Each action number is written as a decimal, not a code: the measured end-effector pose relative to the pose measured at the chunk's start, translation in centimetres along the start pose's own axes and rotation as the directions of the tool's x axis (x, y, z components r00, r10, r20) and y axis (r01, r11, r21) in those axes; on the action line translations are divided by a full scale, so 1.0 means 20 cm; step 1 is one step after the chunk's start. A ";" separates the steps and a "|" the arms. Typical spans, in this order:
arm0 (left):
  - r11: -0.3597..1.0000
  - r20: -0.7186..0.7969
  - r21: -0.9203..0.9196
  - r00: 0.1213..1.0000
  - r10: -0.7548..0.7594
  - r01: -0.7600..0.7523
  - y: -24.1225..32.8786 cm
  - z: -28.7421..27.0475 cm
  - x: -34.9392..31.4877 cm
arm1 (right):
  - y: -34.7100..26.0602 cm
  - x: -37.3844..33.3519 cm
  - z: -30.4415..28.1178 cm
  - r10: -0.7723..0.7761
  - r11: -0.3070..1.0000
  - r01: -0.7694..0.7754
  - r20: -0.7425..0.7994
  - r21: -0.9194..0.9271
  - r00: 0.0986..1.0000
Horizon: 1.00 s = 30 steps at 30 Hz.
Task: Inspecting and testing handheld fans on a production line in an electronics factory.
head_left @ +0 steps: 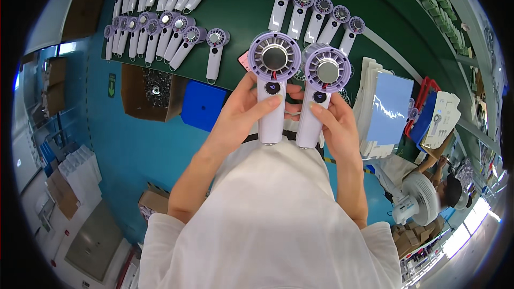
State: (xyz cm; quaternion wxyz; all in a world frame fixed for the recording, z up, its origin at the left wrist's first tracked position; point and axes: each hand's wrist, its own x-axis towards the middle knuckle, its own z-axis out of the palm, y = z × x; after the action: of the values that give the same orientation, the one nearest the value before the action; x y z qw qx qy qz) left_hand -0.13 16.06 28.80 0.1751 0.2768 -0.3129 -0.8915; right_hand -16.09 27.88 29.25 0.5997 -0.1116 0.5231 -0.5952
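My left hand [244,107] is closed round the handle of a lilac handheld fan [271,120], its thumb lying on the front below a round dark display. A second handheld fan [308,126] of the same kind is in my right hand [341,124], also with the thumb on the handle. Both fans stand side by side in front of my body, round heads up and silver centres facing me. The fingers behind the handles are partly hidden. Just beyond the fans, a pink card [244,61] lies at the edge of the green table [243,21].
Several more lilac fans [182,27] lie in rows on the table's left, others [323,6] at the back. A cardboard box [134,93] and a blue bin [203,105] sit below the table edge. White trays with a blue sheet [390,108] are stacked right. A person [452,190] sits near a white fan [420,198].
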 end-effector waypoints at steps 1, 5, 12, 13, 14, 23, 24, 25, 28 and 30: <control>1.000 0.000 0.015 1.000 0.003 -0.003 -0.01 -0.01 0.00 | 0.00 0.00 0.00 0.002 1.000 -0.002 -0.011 -0.025 1.000; 0.998 0.009 0.068 1.000 -0.006 0.006 -0.01 -0.02 0.00 | 0.01 0.01 -0.03 0.044 0.995 -0.048 -0.042 -0.084 0.998; 1.000 -0.013 0.001 1.000 -0.006 0.006 0.01 -0.02 -0.01 | -0.01 0.02 -0.01 0.071 0.996 -0.071 0.000 -0.049 0.997; 1.000 -0.021 0.022 1.000 -0.008 0.009 0.01 -0.02 -0.01 | -0.01 0.03 -0.01 0.066 0.995 -0.066 -0.007 -0.072 0.998; 0.999 -0.028 0.043 1.000 -0.011 0.013 0.01 -0.02 -0.01 | -0.01 0.03 -0.01 0.060 0.994 -0.061 -0.013 -0.095 0.998; 1.000 -0.020 0.022 1.000 -0.008 0.008 0.00 -0.02 -0.01 | -0.01 0.04 -0.02 0.063 0.994 -0.064 -0.011 -0.091 0.998; 1.000 -0.020 0.019 1.000 -0.007 0.007 0.00 -0.03 -0.01 | -0.01 0.04 -0.01 0.064 0.993 -0.065 -0.011 -0.094 0.998; 1.000 -0.018 0.014 1.000 -0.002 0.002 -0.01 -0.04 -0.02 | -0.01 0.04 -0.01 0.069 0.994 -0.070 -0.015 -0.087 0.998; 1.000 -0.021 -0.023 1.000 0.011 -0.011 -0.01 -0.07 -0.02 | 0.00 0.07 0.02 0.076 0.993 -0.077 -0.017 -0.094 0.997; 0.998 -0.030 -0.056 0.999 0.020 -0.022 0.00 -0.09 -0.02 | 0.00 0.09 0.04 0.081 0.991 -0.081 -0.012 -0.109 0.997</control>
State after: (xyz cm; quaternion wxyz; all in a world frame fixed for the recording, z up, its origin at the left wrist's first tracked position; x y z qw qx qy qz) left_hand 1.26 15.51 27.79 0.1969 0.2816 -0.2880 -0.8938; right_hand -15.99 26.02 28.67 0.6143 -0.1206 0.5613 -0.5413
